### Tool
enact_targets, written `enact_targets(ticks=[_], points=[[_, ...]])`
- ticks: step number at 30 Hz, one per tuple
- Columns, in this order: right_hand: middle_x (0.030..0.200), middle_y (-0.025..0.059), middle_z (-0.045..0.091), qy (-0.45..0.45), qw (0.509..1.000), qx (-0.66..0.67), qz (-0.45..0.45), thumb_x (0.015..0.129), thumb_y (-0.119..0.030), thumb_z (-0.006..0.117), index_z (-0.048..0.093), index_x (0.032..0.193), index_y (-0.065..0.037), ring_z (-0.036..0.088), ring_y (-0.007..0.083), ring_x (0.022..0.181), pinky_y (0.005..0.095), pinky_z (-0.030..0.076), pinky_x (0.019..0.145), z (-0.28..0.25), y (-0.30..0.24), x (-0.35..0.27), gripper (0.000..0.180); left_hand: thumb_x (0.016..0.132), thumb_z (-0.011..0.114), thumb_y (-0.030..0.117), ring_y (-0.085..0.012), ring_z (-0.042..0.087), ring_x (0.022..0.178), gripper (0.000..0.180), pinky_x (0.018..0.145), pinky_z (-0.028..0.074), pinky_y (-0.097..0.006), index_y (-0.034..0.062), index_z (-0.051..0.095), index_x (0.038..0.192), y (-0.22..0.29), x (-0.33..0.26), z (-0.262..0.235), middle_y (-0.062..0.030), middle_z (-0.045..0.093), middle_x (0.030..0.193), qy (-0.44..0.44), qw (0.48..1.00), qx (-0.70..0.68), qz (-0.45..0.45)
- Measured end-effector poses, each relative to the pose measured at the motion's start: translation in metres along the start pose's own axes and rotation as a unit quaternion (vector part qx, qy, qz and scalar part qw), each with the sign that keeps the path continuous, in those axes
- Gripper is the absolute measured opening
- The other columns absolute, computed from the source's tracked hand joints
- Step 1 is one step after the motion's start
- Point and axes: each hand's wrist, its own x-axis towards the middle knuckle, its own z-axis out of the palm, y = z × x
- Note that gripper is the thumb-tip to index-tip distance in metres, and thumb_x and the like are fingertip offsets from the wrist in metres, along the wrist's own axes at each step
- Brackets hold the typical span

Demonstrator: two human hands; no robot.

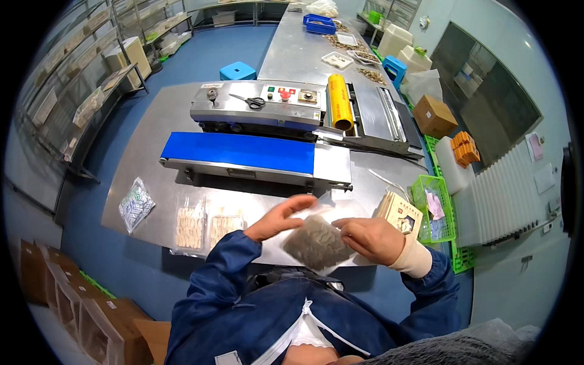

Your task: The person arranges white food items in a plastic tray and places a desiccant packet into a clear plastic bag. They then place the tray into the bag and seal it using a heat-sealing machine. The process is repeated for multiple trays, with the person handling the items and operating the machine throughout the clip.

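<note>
In front of my chest, at the table's near edge, a clear plastic bag (316, 244) of greyish-brown dried pieces is tilted and a little blurred. My right hand (372, 239) pinches its upper right edge. At the bag's upper left, my left hand (281, 219) has thumb and fingers apart; it seems beside the bag rather than gripping it. Left of that hand lie two clear packs of pale sliced pieces, one pack (190, 227) farther out and another pack (225, 227) by my sleeve. Beyond my hands stands a band sealer (255, 104) with a blue conveyor belt (237, 151).
Scissors (249, 101) lie on the sealer. Right of it sits a wrapping machine (377, 115) with a yellow film roll (340, 102). Printed cards (398, 214) and a green basket (433, 210) are to my right. A packet (136, 205) lies far left. Cardboard boxes (109, 322) stand lower left.
</note>
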Motion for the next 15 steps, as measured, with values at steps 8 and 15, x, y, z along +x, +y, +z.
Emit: enact_targets(ticks=[8,15], points=[[0.111,0.0145,0.054,0.098,0.994,-0.022,0.036,0.075,-0.011,0.063,0.051,0.095,-0.004,0.054,0.0320,0.096,0.0366,0.044,0.082,0.005,0.040,0.009,0.025,0.085,0.055,0.010,-0.0111,0.055,0.095,0.020,0.083,0.043,-0.025,0.0033,0.058,0.104,-0.018,0.026,-0.005,-0.0052,0.061,0.102,0.050,0.996,-0.069,-0.036],[0.079,0.0020,0.059,0.245,0.827,0.438,0.254,0.086,-0.017,0.055,0.060,0.099,-0.001,0.053,0.0089,0.067,0.0214,0.044,0.060,0.059,0.156,0.016,0.022,0.086,0.054,0.008,-0.0165,0.059,0.089,0.015,0.082,0.047,-0.028,0.0034,0.058,0.100,-0.037,0.071,-0.043,-0.0110,0.062,0.099,0.187,0.951,-0.241,-0.056]])
